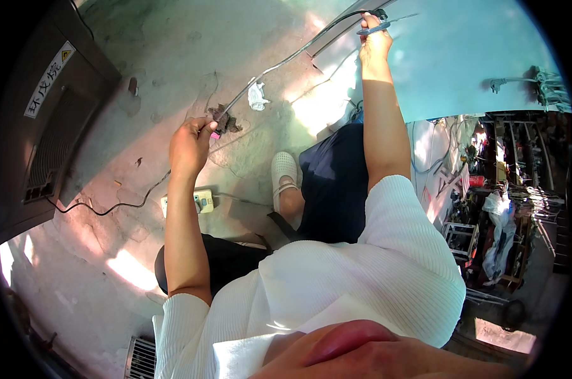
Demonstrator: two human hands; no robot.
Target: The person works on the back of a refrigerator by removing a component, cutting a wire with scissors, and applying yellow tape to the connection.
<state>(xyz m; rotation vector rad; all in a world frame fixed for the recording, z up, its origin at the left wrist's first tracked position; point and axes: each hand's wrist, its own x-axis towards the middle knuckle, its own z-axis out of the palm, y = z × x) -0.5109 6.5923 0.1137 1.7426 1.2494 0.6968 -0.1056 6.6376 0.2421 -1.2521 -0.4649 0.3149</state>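
Observation:
My left hand (190,145) is closed, thumb and fingertips pinching a thin dark cable (279,62). From there the cable rises to the right, up to a black plug-like end (379,13) by my right hand. My right hand (375,44) is closed around a screwdriver-like tool (374,28) with a blue handle and a thin shaft pointing right, over the pale blue surface. Whether its fingers also touch the black end is hard to see. A small pink thing (216,135) shows just under my left thumb.
A dark metal cabinet (71,120) stands at left, the cable entering its base. On the floor lie a dark rag (228,120), crumpled white plastic (257,96) and a cream power strip (204,201). The pale blue tabletop (463,57) carries bundled cords (548,88). Cluttered shelves (513,183) fill the right.

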